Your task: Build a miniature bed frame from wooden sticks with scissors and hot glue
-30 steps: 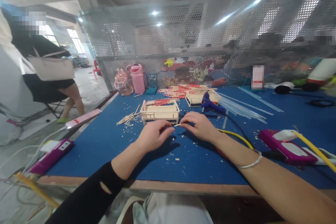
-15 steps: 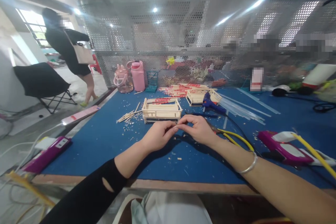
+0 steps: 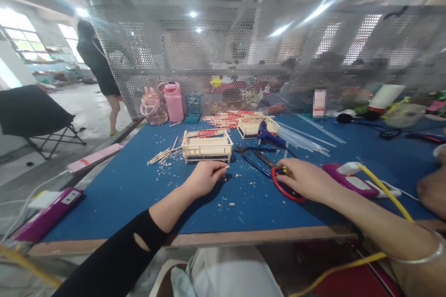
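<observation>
My left hand rests on the blue table with its fingers pinched on a small wooden stick piece, just in front of a small crate built of wooden sticks. My right hand lies to the right, its fingers closed over the red handles of a pair of scissors whose blades point away to the left.
A second stick crate, a blue glue gun, clear glue sticks and red-and-wood sticks lie behind. Loose sticks sit left of the crate. Pink bottles, magenta power strips, a mesh screen and a walking person are around.
My right hand has left the stick piece and moved right onto the scissors. My left hand keeps the piece. The view has turned right; the person at the left walked farther away.
</observation>
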`<control>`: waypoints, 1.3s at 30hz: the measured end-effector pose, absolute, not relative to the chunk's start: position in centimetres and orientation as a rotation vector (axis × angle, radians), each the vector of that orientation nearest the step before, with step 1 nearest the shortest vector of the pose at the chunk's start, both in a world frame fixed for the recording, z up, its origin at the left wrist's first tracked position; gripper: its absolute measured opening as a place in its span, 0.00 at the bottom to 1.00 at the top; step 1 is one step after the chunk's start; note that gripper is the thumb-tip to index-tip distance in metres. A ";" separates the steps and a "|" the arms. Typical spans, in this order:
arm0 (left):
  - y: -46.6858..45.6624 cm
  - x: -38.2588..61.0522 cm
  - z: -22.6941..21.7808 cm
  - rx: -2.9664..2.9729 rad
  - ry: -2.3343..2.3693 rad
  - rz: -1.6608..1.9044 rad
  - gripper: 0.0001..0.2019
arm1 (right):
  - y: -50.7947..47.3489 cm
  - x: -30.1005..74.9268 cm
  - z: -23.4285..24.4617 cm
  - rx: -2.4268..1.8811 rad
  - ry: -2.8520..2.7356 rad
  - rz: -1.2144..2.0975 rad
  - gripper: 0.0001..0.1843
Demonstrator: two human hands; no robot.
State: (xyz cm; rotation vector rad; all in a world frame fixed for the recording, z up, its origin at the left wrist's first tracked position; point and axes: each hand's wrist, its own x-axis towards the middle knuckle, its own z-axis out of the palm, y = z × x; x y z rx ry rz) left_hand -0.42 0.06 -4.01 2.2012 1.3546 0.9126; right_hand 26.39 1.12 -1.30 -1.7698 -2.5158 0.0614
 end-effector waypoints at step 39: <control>-2.3 4.7 -1.9 1.556 1.141 1.148 0.21 | -4.2 24.9 -1.9 -1.181 -1.848 1.284 0.29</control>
